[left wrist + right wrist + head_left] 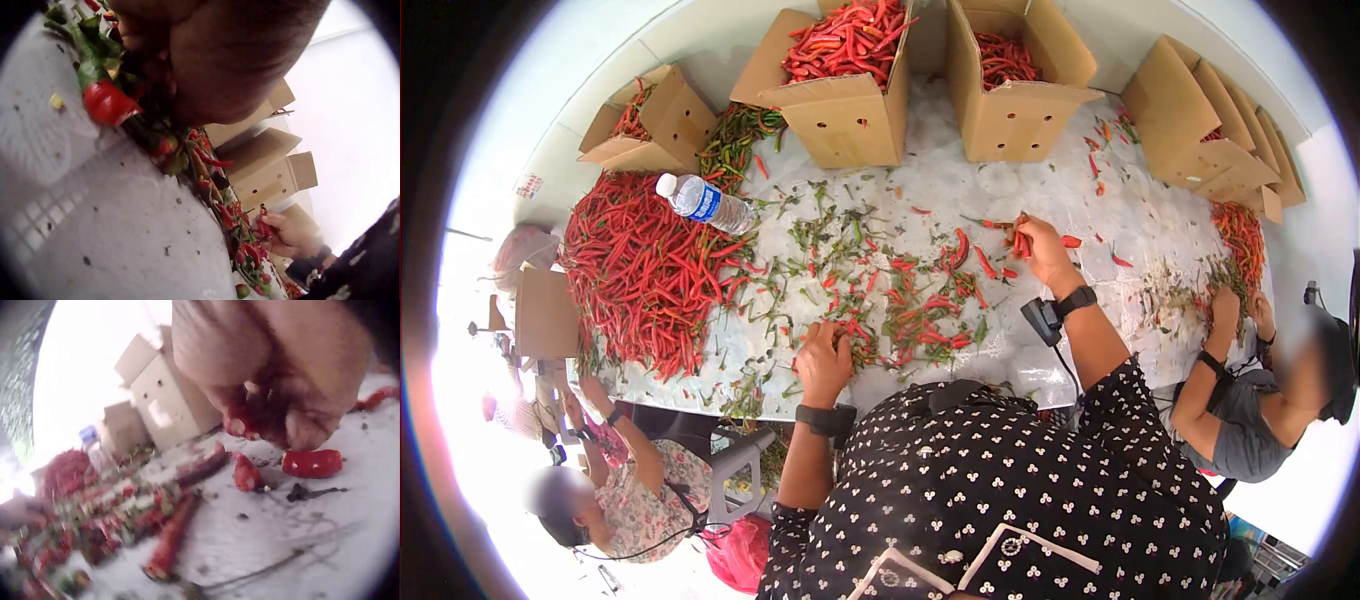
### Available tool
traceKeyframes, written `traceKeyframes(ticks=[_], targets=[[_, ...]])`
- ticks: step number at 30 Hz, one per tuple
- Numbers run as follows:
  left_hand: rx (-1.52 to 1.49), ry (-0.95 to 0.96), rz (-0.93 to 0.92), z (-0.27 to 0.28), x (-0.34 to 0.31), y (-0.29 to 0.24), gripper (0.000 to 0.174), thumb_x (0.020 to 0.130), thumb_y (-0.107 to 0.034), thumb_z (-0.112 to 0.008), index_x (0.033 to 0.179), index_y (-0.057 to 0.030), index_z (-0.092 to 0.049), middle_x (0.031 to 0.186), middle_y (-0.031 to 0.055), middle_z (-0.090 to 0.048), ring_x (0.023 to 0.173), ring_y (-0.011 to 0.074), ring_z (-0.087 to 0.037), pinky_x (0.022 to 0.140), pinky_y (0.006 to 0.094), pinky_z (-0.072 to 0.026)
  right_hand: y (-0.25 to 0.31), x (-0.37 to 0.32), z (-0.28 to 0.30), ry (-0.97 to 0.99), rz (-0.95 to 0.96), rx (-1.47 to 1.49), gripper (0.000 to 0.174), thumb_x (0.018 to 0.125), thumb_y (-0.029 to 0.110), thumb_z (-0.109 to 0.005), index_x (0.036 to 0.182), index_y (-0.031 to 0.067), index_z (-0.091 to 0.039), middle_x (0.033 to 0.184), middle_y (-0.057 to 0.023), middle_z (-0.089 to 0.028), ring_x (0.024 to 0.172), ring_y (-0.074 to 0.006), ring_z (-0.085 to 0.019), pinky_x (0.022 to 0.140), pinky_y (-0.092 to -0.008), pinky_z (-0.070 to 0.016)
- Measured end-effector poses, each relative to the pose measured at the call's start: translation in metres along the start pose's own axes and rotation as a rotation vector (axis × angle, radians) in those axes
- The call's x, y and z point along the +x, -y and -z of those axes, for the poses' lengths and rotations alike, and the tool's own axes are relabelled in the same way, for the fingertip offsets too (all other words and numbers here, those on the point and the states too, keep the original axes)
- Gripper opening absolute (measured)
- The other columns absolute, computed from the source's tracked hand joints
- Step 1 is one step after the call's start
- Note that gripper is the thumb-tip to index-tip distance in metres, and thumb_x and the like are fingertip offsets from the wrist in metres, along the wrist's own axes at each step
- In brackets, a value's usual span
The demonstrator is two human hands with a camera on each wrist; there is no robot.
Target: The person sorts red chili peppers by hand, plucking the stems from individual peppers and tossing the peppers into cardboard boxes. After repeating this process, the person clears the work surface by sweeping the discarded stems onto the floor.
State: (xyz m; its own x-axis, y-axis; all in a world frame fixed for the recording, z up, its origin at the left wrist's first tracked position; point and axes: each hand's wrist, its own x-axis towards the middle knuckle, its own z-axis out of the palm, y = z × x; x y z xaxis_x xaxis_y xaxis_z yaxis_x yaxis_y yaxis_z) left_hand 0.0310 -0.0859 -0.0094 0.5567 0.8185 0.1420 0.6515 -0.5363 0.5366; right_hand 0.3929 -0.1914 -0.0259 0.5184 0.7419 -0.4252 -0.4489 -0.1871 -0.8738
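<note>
My right hand (1045, 252) grips several red chillies (1023, 243) low over the table, their cut ends showing below the curled fingers in the right wrist view. Beside it on the table lie a short red chilli piece (312, 464) and a longer red chilli (172, 537). My left hand (824, 365) is near the front edge, fingers bent down into a litter of chilli pieces, stems and leaves (920, 325). A broken red chilli (111, 103) lies close by its fingers in the left wrist view. Its fingertips are hidden there, and I cannot tell whether they pinch anything.
A large heap of red chillies (645, 280) covers the left of the table (1160, 225), with a water bottle (710, 205) lying on it. Cardboard boxes (850, 125) of chillies line the back. One person (635, 490) works at left, another (1250, 400) at right beside more chillies.
</note>
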Motion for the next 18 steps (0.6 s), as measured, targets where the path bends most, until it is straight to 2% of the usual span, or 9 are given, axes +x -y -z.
traceKeyframes(ticks=[2,3,4,6,7,11,14,16,18], targets=[[-0.011,-0.004,-0.008,-0.002,0.001,-0.001,0.009,0.073,-0.011,-0.058,0.080,-0.0061,-0.057,0.076,0.0118,-0.055,0.066,0.0323,-0.056,0.058,0.0399,-0.0444,0.010,0.007,0.008,-0.007,0.079,-0.019,0.014,0.078,0.016,-0.047,0.084,0.0046,-0.052,0.066,-0.0057,-0.057,0.060,-0.0133,-0.055,0.047,-0.0275,-0.0409],[-0.019,0.008,0.009,-0.001,0.002,-0.003,0.009,0.073,-0.011,-0.057,0.080,-0.0060,-0.057,0.076,0.0119,-0.054,0.066,0.0323,-0.056,0.058,0.0401,-0.0444,0.013,0.012,0.009,-0.024,0.087,-0.161,0.014,0.077,0.015,-0.051,0.083,0.0035,-0.054,0.071,-0.0099,-0.060,0.063,-0.0212,-0.059,0.051,-0.0324,-0.0440],[-0.026,0.019,0.026,0.001,0.002,-0.003,0.008,0.073,-0.011,-0.057,0.080,-0.0060,-0.057,0.076,0.0119,-0.054,0.067,0.0323,-0.056,0.058,0.0403,-0.0444,0.014,0.016,0.007,-0.024,0.088,-0.159,0.014,0.077,0.015,-0.051,0.083,0.0035,-0.054,0.071,-0.0099,-0.060,0.063,-0.0212,-0.059,0.051,-0.0324,-0.0440],[-0.001,0.013,0.021,0.000,0.002,-0.003,0.008,0.074,-0.012,-0.057,0.080,-0.0060,-0.057,0.076,0.0119,-0.054,0.066,0.0322,-0.056,0.058,0.0402,-0.0444,0.012,0.023,-0.004,-0.111,0.627,-1.199,0.018,0.074,0.016,-0.055,0.084,0.0005,-0.055,0.076,-0.0159,-0.061,0.070,-0.0314,-0.060,0.060,-0.0386,-0.0467],[0.021,0.009,0.017,-0.001,0.002,-0.002,0.009,0.074,-0.012,-0.057,0.080,-0.0060,-0.057,0.076,0.0120,-0.054,0.066,0.0321,-0.056,0.058,0.0401,-0.0445,0.016,0.023,-0.006,-0.045,0.551,-1.450,0.024,0.073,0.018,-0.059,0.085,-0.0018,-0.056,0.081,-0.0200,-0.061,0.075,-0.0369,-0.058,0.070,-0.0412,-0.0464],[0.012,-0.014,-0.020,-0.001,0.000,0.000,0.008,0.074,-0.012,-0.057,0.079,-0.0060,-0.057,0.076,0.0120,-0.054,0.066,0.0320,-0.056,0.057,0.0398,-0.0444,0.011,0.019,-0.012,-0.069,0.586,-1.541,0.022,0.073,0.018,-0.058,0.083,-0.0019,-0.057,0.078,-0.0202,-0.062,0.076,-0.0361,-0.059,0.067,-0.0411,-0.0463],[-0.012,-0.028,-0.006,-0.003,0.001,-0.002,0.010,0.072,-0.011,-0.058,0.080,-0.0048,-0.056,0.072,0.0115,-0.053,0.064,0.0298,-0.054,0.059,0.0400,-0.0418,0.007,0.013,-0.004,-0.073,0.491,-1.192,0.020,0.073,0.018,-0.057,0.077,-0.0013,-0.057,0.072,-0.0170,-0.062,0.065,-0.0302,-0.060,0.060,-0.0373,-0.0454],[-0.031,-0.008,0.019,-0.002,0.001,-0.003,0.010,0.072,-0.011,-0.058,0.080,-0.0049,-0.056,0.072,0.0115,-0.053,0.064,0.0295,-0.054,0.059,0.0400,-0.0419,0.004,0.003,0.000,0.020,0.202,-0.704,0.020,0.075,0.019,-0.057,0.072,-0.0011,-0.056,0.065,-0.0100,-0.060,0.055,-0.0194,-0.055,0.052,-0.0310,-0.0428],[-0.013,-0.010,0.000,-0.001,0.002,-0.003,0.008,0.073,-0.010,-0.058,0.079,-0.0055,-0.056,0.073,0.0113,-0.054,0.063,0.0302,-0.055,0.057,0.0394,-0.0432,0.000,-0.007,-0.006,0.075,0.192,-0.617,0.020,0.077,0.019,-0.058,0.072,0.0001,-0.055,0.062,-0.0056,-0.055,0.052,-0.0141,-0.049,0.049,-0.0275,-0.0392]])
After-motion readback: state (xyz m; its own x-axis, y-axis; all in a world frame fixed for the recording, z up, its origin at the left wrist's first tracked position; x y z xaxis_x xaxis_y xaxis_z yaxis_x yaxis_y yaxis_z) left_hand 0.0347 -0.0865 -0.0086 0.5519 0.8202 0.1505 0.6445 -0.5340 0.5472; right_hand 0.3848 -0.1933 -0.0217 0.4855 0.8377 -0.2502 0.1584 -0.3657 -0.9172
